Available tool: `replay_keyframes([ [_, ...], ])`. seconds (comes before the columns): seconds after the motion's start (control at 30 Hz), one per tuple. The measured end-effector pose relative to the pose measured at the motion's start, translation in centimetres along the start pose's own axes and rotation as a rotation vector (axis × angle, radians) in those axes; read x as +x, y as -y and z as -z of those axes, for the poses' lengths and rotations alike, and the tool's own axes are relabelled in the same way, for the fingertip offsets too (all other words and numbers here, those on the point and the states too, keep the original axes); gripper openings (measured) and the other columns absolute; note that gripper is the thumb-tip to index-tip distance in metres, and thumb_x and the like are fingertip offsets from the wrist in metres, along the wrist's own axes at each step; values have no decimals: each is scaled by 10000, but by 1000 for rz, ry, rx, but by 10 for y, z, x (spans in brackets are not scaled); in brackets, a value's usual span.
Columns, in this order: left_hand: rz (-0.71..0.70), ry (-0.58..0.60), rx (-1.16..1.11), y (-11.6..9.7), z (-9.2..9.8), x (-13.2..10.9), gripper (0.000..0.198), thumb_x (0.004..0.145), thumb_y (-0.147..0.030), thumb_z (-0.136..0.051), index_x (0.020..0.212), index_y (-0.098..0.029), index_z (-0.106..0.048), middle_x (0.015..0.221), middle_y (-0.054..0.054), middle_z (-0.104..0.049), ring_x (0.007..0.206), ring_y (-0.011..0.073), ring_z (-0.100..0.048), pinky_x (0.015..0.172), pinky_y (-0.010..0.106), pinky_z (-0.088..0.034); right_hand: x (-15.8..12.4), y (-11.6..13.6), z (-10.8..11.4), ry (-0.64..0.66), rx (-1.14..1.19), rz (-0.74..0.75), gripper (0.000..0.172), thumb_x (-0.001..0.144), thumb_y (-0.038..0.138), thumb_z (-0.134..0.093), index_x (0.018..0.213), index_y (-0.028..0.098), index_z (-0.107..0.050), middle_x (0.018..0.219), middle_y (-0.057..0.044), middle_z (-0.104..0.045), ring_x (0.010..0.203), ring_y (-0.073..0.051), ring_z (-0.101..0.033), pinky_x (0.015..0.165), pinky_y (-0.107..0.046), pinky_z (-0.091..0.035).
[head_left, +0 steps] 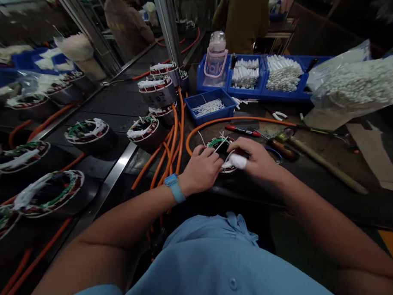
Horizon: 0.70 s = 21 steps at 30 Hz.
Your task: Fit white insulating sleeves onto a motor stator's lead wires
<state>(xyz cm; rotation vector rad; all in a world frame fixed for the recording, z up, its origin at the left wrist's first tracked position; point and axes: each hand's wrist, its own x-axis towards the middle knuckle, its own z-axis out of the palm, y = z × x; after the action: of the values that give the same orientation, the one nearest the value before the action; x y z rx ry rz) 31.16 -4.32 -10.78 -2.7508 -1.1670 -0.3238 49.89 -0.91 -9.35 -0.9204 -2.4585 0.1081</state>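
Note:
In front of me on the dark bench sits a stator (215, 142), a ring with green, red and white windings, partly hidden by my hands. Curled over its near left rim, my left hand (202, 169) is closed on it; a blue band circles that wrist. Thin white cable ties (221, 144) stick up from the ring beside those fingers. My right hand (252, 156) bends over the ring's right side, thumb and fingers pinched together, one of them wrapped in white. What lies between its fingertips is hidden.
Orange hoses (172, 151) loop around the stator. Behind are a small blue tray (213, 118) of cable ties and blue bins (263, 91) with white tubes. A hammer (328, 165) and red marker (242, 131) lie right. More stators (145, 130) stand left; people work beyond.

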Motion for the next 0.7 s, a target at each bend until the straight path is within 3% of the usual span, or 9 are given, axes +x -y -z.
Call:
replay_keyframes([
  [0.07,5,2,-6,-1,1,1,174,863,-252,-451,864,-155,-595,910,81,-593,1015,253,-473,920,443,-309,-7,11,1,130,-15,-26,166,836,299,-516,874,158,-596,820,-56,-593,751,-179,-487,660,-289,-332],
  [0.13,24,-11,-5,-3,0,2,162,844,-231,-465,870,-144,-599,928,91,-593,1034,263,-470,933,447,-307,-10,19,-2,196,-161,-25,142,842,240,-503,803,159,-612,817,-74,-591,770,-195,-474,680,-310,-319],
  [0.23,46,-18,-27,-2,-3,3,194,865,-232,-434,845,-138,-603,885,91,-599,977,256,-496,912,448,-323,-5,19,-9,227,-285,-33,178,846,169,-464,774,161,-626,815,-83,-590,777,-198,-460,695,-325,-304],
  [0.4,3,-1,-155,4,-4,6,221,887,-242,-408,876,-161,-613,877,66,-625,909,229,-534,879,454,-325,17,10,-16,295,-288,-144,166,817,192,-505,750,153,-652,811,-87,-621,825,-211,-486,667,-315,-318],
  [0.5,-22,9,-212,10,2,7,218,866,-325,-475,862,-171,-629,895,65,-633,901,223,-544,869,437,-335,22,8,-16,315,-265,-127,175,810,204,-525,708,153,-658,778,-71,-636,788,-196,-513,659,-299,-345],
  [0.6,-54,58,-267,16,8,9,301,829,-463,-535,849,-187,-653,864,51,-644,874,210,-561,863,408,-353,13,-19,-4,190,-130,-182,155,829,261,-534,789,205,-673,807,0,-649,766,-146,-545,679,-250,-389],
  [0.7,25,39,-324,17,8,13,327,792,-494,-588,964,-229,-668,882,32,-673,879,197,-585,891,397,-353,-6,-82,33,-81,-160,-460,214,858,248,-462,959,191,-642,904,-18,-650,787,-144,-559,700,-251,-413],
])
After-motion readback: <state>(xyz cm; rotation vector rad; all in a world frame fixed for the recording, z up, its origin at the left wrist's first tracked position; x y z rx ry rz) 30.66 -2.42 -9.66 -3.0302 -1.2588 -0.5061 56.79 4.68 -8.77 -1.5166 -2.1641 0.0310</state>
